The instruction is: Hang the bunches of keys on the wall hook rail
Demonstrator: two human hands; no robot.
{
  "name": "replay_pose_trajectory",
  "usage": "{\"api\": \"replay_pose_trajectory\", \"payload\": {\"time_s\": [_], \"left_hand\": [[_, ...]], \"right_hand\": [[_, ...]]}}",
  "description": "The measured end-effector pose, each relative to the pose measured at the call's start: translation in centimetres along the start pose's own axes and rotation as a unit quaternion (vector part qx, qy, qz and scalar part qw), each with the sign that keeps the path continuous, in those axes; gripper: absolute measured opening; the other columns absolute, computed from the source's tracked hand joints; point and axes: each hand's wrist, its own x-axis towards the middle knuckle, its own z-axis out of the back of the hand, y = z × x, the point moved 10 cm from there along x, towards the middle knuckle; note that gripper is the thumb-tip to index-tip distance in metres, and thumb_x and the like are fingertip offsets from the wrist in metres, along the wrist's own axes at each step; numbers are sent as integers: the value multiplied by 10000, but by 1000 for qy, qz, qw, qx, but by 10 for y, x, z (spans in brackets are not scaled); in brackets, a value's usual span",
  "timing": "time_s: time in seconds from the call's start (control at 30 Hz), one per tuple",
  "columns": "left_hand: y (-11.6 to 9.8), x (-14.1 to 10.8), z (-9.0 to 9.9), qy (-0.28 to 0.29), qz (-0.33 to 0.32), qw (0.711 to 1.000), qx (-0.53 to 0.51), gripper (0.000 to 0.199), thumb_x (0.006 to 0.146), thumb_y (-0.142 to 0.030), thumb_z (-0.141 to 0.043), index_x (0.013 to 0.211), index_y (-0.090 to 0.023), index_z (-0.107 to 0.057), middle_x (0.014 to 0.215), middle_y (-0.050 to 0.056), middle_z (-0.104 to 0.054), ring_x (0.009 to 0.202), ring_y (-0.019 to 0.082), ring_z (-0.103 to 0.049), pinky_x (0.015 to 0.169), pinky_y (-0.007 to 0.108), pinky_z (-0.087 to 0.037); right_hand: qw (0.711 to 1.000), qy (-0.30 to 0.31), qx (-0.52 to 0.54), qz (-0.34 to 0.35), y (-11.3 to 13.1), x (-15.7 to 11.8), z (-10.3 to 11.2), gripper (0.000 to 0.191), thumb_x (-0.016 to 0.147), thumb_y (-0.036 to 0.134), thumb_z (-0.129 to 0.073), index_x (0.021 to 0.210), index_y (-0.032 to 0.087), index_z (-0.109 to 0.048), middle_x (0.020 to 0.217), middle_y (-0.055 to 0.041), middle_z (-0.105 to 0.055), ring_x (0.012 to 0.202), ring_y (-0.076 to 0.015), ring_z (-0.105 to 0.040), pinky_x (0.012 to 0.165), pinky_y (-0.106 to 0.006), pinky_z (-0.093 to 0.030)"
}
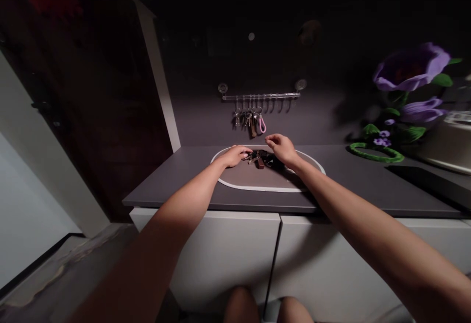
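A pile of keys (pixel 260 161), some with dark tags or fobs, lies on a brownish oval mat (pixel 253 180) with a white rim. My left hand (pixel 234 156) rests low at the pile's left edge, its fingers stretched toward the keys. Just above the right part of the pile is my right hand (pixel 282 148), fingers curled and pressed together, pointing left. Anything between those fingertips is too small to make out. Behind both hands, several key bunches (pixel 249 118) and a pink loop strap (pixel 261 124) hang from a clear hook rail (pixel 261 97).
The mat lies on a dark counter (pixel 176 180) above white cabinet doors (pixel 228 249). Purple artificial flowers (pixel 414 70) with a green ring base (pixel 375 153) stand at the right, near a pale round object (pixel 451 139). A dark door (pixel 91 92) is at the left.
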Motion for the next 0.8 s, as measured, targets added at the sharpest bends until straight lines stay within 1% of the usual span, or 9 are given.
{"api": "replay_pose_trajectory", "payload": {"time_s": [0.13, 0.3, 0.5, 0.8], "left_hand": [[4, 3, -3, -1, -2, 1000, 10, 279, 800, -185, -473, 1027, -188, -636, 1080, 51, -637, 1007, 164, -543, 943, 291, -364], [9, 5, -5, 4, 5, 1000, -25, 238, 781, -176, -493, 963, -163, -645, 1004, 57, -656, 930, 157, -563, 885, 278, -390], [20, 3, -2, -4, 45, 997, -63, 167, 750, -178, -527, 873, -137, -632, 892, 36, -647, 832, 135, -556, 799, 251, -414], [28, -3, 8, -15, 98, 992, -78, 103, 717, -177, -567, 795, -130, -614, 795, 12, -615, 758, 126, -526, 761, 252, -405]], "right_hand": [[997, 14, -74, 22, 7, -2, -1, 162, 763, 194, -532, 878, 147, -637, 914, -79, -669, 828, -156, -598, 813, -306, -437], [991, 17, -129, 26, 10, -1, -3, 177, 775, 177, -522, 897, 145, -647, 921, -87, -671, 846, -163, -602, 814, -294, -436], [986, 28, -156, 53, 14, -2, -7, 173, 772, 166, -520, 878, 157, -657, 918, -83, -671, 864, -173, -599, 821, -297, -426], [985, 26, -160, 56, 15, -2, -8, 173, 768, 167, -524, 873, 157, -661, 907, -79, -675, 841, -171, -597, 788, -279, -429]]}}
